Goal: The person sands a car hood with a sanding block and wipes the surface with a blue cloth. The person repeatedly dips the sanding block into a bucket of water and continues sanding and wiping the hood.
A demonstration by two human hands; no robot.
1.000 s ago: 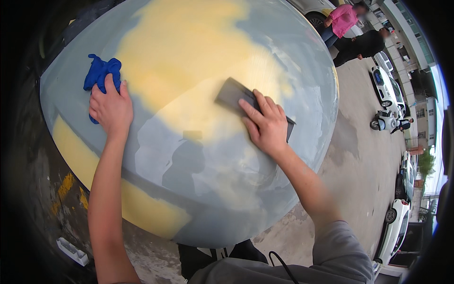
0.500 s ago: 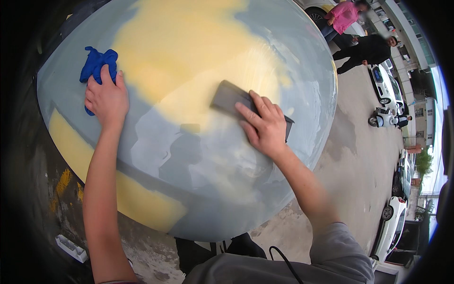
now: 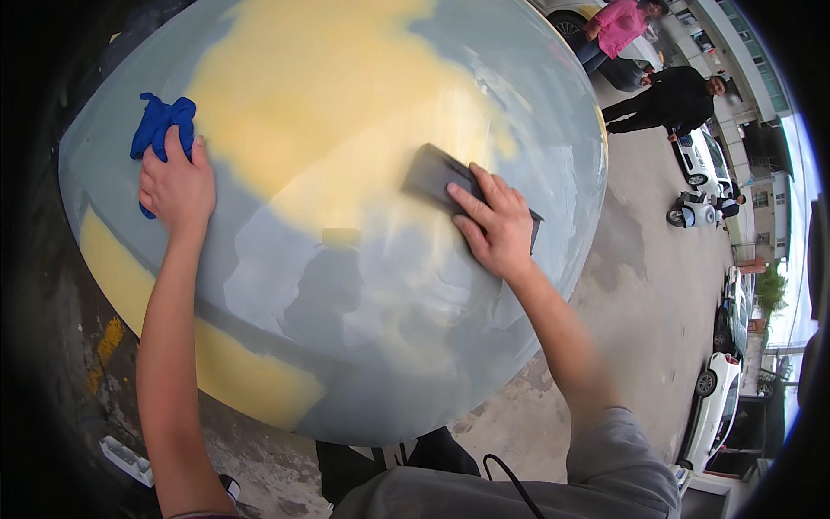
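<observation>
A large curved car panel (image 3: 285, 290), patched in grey and pale yellow, spreads out in front of me, its surface wet and shiny. Bunched under the fingers of my left hand (image 3: 179, 186) is a blue cloth (image 3: 164, 121), pressed to the panel's left side. My right hand (image 3: 500, 223) grips a long dark grey sanding block (image 3: 437, 177) from above. The block lies slantwise on the panel, right of the middle, where yellow meets grey. My palm and fingers cover part of its right end.
Concrete ground (image 3: 640, 285) surrounds the panel. A small whitish box-like object (image 3: 127, 460) lies at lower left. Farther right are a person in pink (image 3: 621, 28), a person in black (image 3: 670, 99), a scooter (image 3: 692, 210) with someone beside it, and several parked cars (image 3: 716, 406).
The sanding block has slid right across the panel with my right hand. My left hand stays on the cloth at the same spot on the panel, while the whole view has shifted slightly.
</observation>
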